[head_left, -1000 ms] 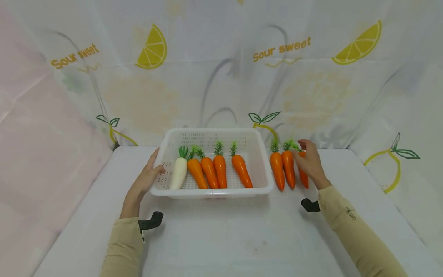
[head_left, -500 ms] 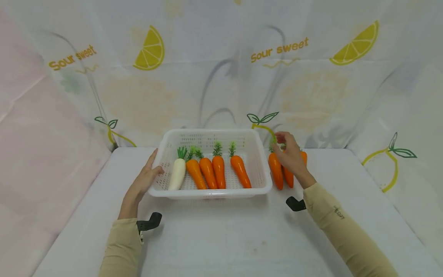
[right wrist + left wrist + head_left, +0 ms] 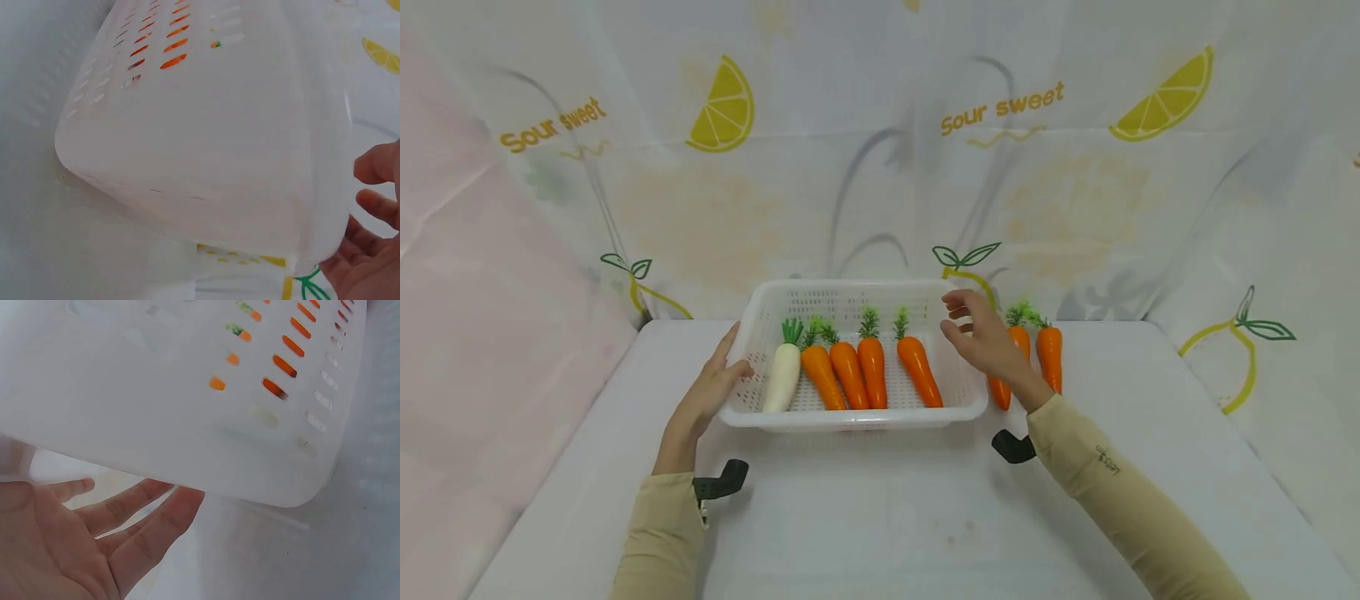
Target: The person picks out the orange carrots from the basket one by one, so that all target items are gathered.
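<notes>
A white plastic basket (image 3: 853, 419) stands mid-table in the head view. Inside lie a white radish (image 3: 784, 377) with green leaves and several orange carrots (image 3: 872, 372). My left hand (image 3: 706, 396) holds the basket's left side, thumb over the rim and fingers outside; in the left wrist view its fingers (image 3: 150, 531) touch the wall. My right hand (image 3: 992, 342) is at the right rim, fingers loosely bent and holding nothing. Three more carrots lie right of the basket: the outermost carrot (image 3: 1049, 357) shows well, while my hand partly covers the other two.
A white cloth covers the table (image 3: 865, 517). Behind it hangs a backdrop (image 3: 865, 208) printed with lemons and lettering, and a pinkish cloth (image 3: 490, 317) is on the left. Black wrist cameras (image 3: 1013, 447) are strapped under both wrists.
My right hand has moved left, from above the outermost carrot, past the other two, to the basket's right rim. The left hand has kept its place on the basket; the carrots have not moved.
</notes>
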Demonstrator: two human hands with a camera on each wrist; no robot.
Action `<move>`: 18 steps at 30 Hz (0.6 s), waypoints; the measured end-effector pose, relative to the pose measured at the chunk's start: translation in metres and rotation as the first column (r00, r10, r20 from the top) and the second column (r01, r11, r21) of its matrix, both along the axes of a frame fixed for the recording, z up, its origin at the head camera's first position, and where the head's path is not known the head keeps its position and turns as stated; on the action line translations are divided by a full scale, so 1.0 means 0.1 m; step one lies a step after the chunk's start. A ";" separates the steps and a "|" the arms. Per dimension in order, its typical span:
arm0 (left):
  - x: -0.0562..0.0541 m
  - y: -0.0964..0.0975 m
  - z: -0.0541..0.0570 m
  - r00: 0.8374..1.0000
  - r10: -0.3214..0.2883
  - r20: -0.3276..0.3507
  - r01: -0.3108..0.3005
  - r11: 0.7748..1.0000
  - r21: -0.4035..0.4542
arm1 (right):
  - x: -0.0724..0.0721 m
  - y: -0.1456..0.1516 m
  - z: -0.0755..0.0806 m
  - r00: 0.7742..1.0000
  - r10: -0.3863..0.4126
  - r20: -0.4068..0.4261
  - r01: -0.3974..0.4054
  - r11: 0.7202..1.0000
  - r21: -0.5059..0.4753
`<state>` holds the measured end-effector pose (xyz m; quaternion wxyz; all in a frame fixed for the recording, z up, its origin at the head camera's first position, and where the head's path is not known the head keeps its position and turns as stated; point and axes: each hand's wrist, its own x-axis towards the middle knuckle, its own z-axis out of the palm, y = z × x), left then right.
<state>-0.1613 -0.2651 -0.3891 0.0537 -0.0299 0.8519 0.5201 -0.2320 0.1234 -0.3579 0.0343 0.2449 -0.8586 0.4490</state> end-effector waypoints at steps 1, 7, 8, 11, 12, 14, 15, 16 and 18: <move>0.00 0.00 0.00 1.000 0.003 -0.003 -0.003 1.000 -0.004 | 0.00 -0.03 0.00 1.000 0.017 0.012 -0.017 0.999 0.029; 0.01 0.00 0.01 1.000 0.012 -0.010 -0.012 0.999 -0.038 | -0.03 -0.18 -0.01 0.990 0.085 0.114 -0.105 0.977 0.183; 0.01 0.00 0.01 1.000 0.010 -0.010 -0.011 0.999 -0.045 | -0.03 -0.21 0.01 0.986 0.089 0.137 -0.117 0.972 0.206; 0.02 0.00 0.03 1.000 0.000 -0.007 -0.001 0.998 -0.065 | -0.04 -0.29 0.02 0.975 0.094 0.200 -0.150 0.947 0.285; 0.02 0.00 0.03 1.000 -0.003 -0.005 0.003 0.998 -0.069 | -0.05 -0.32 0.02 0.971 0.091 0.221 -0.158 0.938 0.307; 0.02 0.00 0.05 1.000 -0.006 -0.003 0.006 0.997 -0.071 | -0.07 -0.36 0.02 0.964 0.087 0.253 -0.176 0.917 0.357; 0.02 0.00 0.05 1.000 -0.007 -0.002 0.007 0.998 -0.069 | -0.07 -0.38 0.01 0.961 0.082 0.266 -0.184 0.906 0.382; 0.02 0.00 0.05 1.000 -0.007 0.000 0.007 0.998 -0.067 | -0.07 -0.40 0.00 0.958 0.076 0.276 -0.189 0.892 0.411; 0.02 -0.01 0.06 1.000 -0.008 0.009 0.009 0.999 -0.050 | -0.07 -0.44 -0.03 0.954 0.065 0.292 -0.201 0.861 0.467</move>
